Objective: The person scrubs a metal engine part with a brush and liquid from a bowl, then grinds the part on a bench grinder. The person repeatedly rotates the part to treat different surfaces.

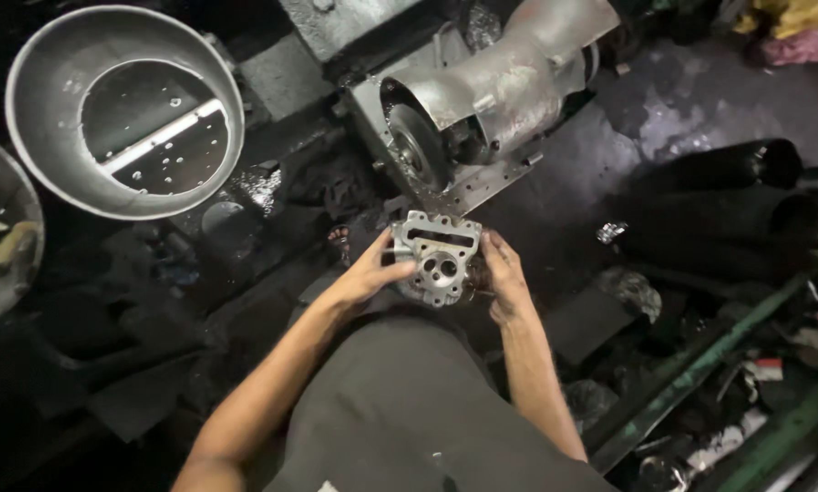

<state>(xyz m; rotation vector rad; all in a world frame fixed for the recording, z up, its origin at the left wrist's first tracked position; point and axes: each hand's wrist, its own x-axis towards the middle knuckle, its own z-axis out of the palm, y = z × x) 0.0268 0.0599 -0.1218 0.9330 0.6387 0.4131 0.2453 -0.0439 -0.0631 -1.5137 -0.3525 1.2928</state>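
Metal engine casting (436, 258) held in both hands, just near of a grinding wheel (418, 146).
Left hand (372, 273) and right hand (504, 273) each clasp one side; its long axis runs left–right, bored face upward, above the dark floor (609, 118).

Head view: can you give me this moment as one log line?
left hand: holds metal casting | right hand: holds it too | grinding wheel: just beyond

Dim overall, light from above glaring off the metal bowl (124, 111) and grinder housing (509, 77), corners black, edges slightly soft.
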